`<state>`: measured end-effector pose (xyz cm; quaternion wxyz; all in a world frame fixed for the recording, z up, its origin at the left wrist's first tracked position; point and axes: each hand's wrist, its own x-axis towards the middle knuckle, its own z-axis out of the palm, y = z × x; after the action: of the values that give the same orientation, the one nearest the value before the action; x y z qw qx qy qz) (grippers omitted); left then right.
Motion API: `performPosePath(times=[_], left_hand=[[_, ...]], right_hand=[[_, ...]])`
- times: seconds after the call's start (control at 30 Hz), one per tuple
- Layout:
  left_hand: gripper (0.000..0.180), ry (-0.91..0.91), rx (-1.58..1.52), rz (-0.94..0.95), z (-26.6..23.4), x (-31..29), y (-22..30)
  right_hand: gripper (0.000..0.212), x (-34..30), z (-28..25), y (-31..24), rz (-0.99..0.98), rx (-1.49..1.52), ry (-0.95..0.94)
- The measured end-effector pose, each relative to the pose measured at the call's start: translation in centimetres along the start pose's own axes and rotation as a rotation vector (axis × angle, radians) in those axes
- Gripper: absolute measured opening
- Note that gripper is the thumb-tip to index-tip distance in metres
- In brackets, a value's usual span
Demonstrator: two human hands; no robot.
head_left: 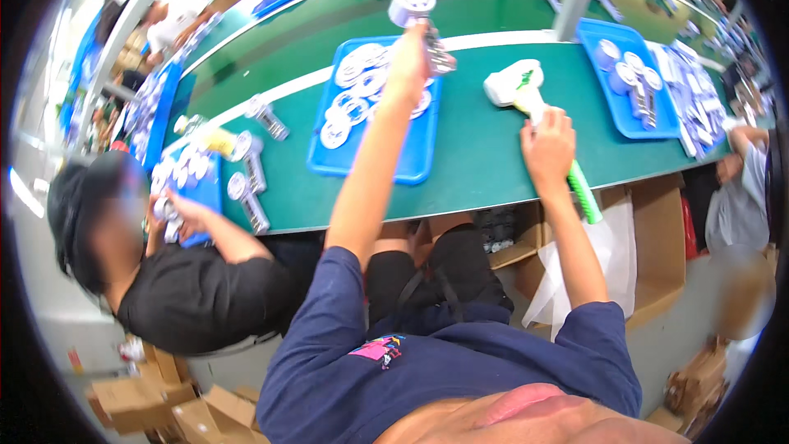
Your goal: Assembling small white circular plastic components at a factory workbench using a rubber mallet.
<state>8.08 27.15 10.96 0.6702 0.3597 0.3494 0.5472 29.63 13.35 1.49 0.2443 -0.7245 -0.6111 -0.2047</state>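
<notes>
My left hand [408, 57] is stretched out over the far side of the green worktop, closed on a white handheld device [412, 3] with a round, drum-like head. Its handle [439, 56], with shiny parts, shows to the right of my fingers. On the right, my right hand [548, 141] is wrapped around a mallet-like tool. That tool has a bulky white head [514, 85] with a green mark and a bright green handle [583, 191] past the table edge. Beneath my left arm lies a blue tray [327, 158] with several round white pieces.
Another blue tray [651, 127] with similar devices stands right, beside stacked white parts [694, 99]. Loose devices [249, 197] lie left, near a co-worker [197, 288] handling a white part. A green conveyor [501, 0] runs behind. Cardboard boxes [660, 238] stand under the table.
</notes>
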Motion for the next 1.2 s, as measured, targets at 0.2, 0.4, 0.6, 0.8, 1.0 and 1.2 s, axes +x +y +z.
performPosePath(times=[0.2, 0.4, 0.6, 0.8, 1.0, 1.2], left_hand=[[0.025, -0.029, 0.323, 0.040, -2.3, 17.5, -5.9], [0.055, 0.406, 1.120, 0.182, -3.3, 27.9, -9.5], [0.073, 0.585, 1.211, 0.103, 2.6, 30.8, -12.5], [0.076, 0.476, 1.367, 0.034, 3.3, 29.6, -12.6], [0.089, 0.373, 1.401, 0.098, 1.6, 27.6, -12.0], [0.042, 0.105, 1.221, 0.528, 2.3, 17.8, -7.3]], right_hand=[[0.041, 0.3, 0.4, 0.4, 0.003, 0.009, -0.024], [0.043, 0.6, 0.7, 0.3, 0.024, 0.018, -0.039], [0.044, 0.9, 0.8, 0.5, 0.069, 0.051, -0.096], [0.043, 0.7, 0.7, 0.6, 0.045, 0.029, -0.023], [0.044, 0.5, 0.2, 0.1, 0.032, 0.031, -0.029], [0.038, 0.6, 1.2, 0.1, 0.074, 0.106, -0.025]])
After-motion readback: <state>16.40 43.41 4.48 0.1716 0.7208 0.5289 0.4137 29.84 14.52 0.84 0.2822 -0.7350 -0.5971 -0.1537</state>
